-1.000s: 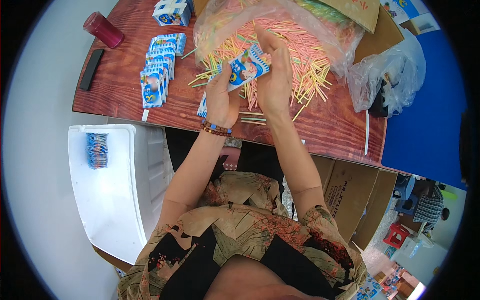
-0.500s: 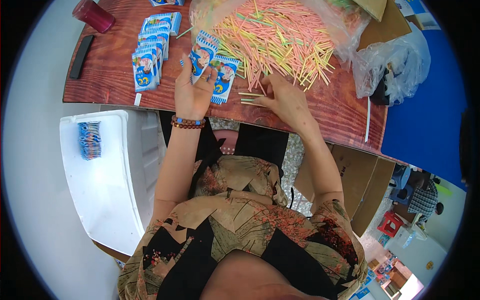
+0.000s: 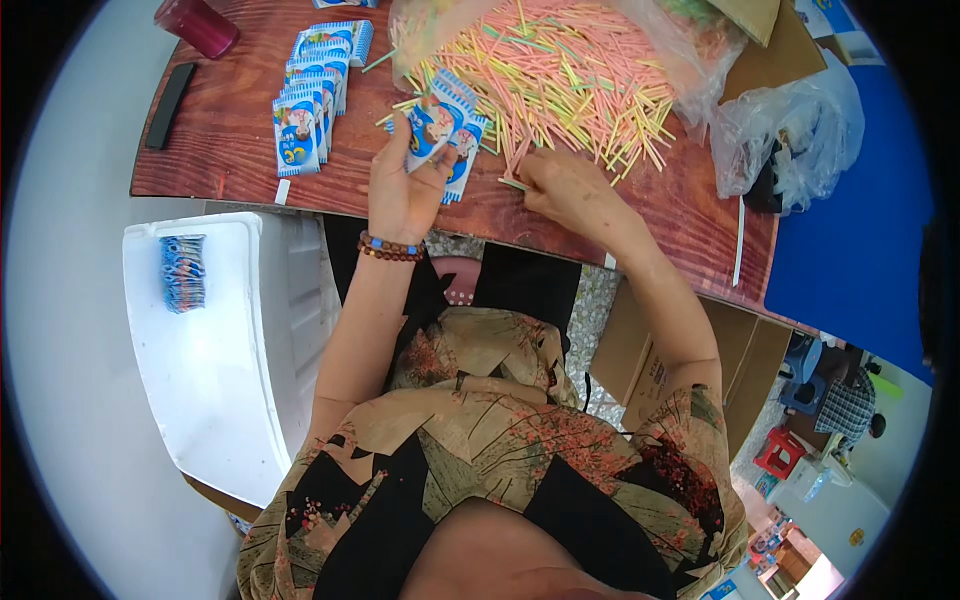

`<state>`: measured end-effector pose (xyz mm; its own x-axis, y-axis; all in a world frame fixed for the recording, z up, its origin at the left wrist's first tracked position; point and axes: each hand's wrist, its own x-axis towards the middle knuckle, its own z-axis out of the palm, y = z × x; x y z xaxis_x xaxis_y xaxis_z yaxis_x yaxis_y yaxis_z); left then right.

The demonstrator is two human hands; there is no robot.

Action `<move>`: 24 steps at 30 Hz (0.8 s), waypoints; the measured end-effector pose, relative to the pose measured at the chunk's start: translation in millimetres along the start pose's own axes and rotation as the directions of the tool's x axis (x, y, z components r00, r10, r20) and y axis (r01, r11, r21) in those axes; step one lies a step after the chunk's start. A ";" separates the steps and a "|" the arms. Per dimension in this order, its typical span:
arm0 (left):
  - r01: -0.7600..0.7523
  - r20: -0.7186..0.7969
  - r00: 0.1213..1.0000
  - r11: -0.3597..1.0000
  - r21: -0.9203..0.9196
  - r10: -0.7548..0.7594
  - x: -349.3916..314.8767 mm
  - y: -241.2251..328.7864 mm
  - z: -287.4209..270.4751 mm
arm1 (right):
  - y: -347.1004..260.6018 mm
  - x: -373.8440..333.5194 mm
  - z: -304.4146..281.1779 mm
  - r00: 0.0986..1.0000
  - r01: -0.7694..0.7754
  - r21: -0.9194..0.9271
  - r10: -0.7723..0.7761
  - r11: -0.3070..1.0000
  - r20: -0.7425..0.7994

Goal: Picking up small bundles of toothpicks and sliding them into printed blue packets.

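My left hand [image 3: 408, 190], palm up with a beaded bracelet at the wrist, holds a small blue-and-white packet [image 3: 437, 122] between thumb and fingers. Partly behind it, another such packet [image 3: 467, 150] lies on the table; my fingers hide some of it. Just to the right, my right hand [image 3: 572, 195] is closed at the near edge of the stick pile. Pale ends of thin sticks [image 3: 513, 184] poke out to the left of its fingertips; how many is hidden. Pink, yellow and green thin sticks [image 3: 570, 70] form a big heap beyond both hands.
Overlapping packets [image 3: 300, 130] lie in a row at the left, near a black bar [image 3: 171, 106] and a dark red cup [image 3: 198, 27]. Clear plastic bags [image 3: 800, 130] sit at the right. Below left stands a white foam box [image 3: 215, 400] holding packets.
My left hand has shifted right with the packet, covering more of the one on the table. My right fingers have drawn in around the sticks, whose ends show less now.
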<state>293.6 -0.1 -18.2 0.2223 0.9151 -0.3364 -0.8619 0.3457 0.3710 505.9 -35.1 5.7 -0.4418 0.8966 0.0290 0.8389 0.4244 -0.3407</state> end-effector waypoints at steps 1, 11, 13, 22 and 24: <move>-0.010 0.021 1.000 1.000 0.013 0.010 1.9 -1.9 -0.8 | 3.7 -0.2 -8.5 0.996 -0.076 0.170 0.069 0.983 0.048; -0.028 0.106 0.994 0.998 0.060 0.021 9.4 -20.9 9.8 | -5.0 33.1 -64.8 0.871 0.114 0.966 0.444 0.231 -0.209; -0.037 0.123 0.992 0.997 0.065 0.029 8.4 -23.1 15.4 | -14.9 43.7 -63.1 0.857 0.135 0.954 0.452 0.267 -0.247; -0.038 0.122 0.992 0.998 0.046 0.032 6.1 -17.9 18.0 | -20.3 56.8 -59.1 0.886 0.170 0.844 0.297 0.509 -0.357; -0.030 0.112 0.993 0.999 0.026 0.027 6.7 -15.3 12.0 | -20.2 56.4 -61.5 0.894 0.138 0.877 0.323 0.460 -0.310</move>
<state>313.8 3.3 -15.7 0.2487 0.9416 -0.2270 -0.8561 0.3233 0.4033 483.6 14.7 72.0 -0.0258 0.9779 0.2076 0.0457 0.2086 -0.9769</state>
